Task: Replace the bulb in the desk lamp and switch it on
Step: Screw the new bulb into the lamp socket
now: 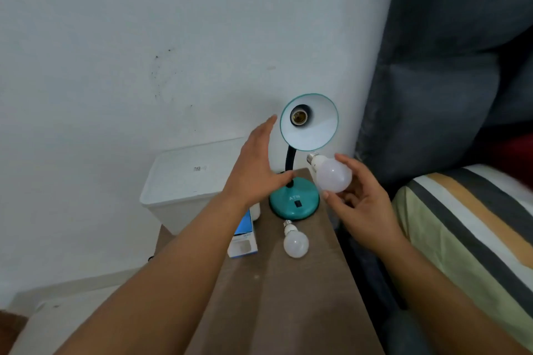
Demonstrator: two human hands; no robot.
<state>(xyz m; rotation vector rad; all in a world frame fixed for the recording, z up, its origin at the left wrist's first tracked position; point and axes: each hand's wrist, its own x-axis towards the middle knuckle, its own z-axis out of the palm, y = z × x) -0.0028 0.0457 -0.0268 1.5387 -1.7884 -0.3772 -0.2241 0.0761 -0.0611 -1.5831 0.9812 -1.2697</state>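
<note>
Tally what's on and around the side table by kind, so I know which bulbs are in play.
Bulbs: 2, one in the right hand (held bulb), one lying on the table (loose bulb)
Desk lamps: 1 (teal lamp, socket empty)
Bulb boxes: 1 (box)
White bins: 1 (bin)
Total: 5

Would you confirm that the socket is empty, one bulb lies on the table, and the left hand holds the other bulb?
Not quite: the head view shows the right hand holding the other bulb; the left hand is open and empty. The socket is empty, and one bulb lies on the table.
</note>
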